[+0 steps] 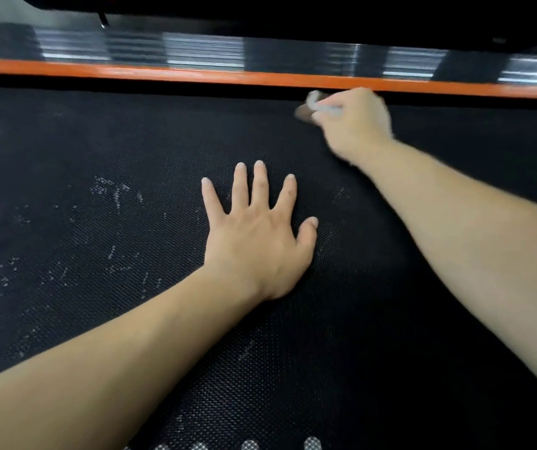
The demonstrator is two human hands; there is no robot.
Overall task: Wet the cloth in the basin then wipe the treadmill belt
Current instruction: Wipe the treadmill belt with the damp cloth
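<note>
Fingers spread, the left hand (257,235) lies flat on the black dimpled treadmill belt (98,157) at centre; upper right, the right hand (354,121) clutches a pale crumpled cloth (315,103), likely limp and best held wadded.

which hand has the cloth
The right hand, up by the orange rail, grips the pale cloth. The left hand holds nothing: it lies flat, fingers spread, on the black belt.

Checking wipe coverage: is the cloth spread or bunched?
Bunched: the small pale cloth sits wadded in the right hand, only a blurred bit showing.
</note>
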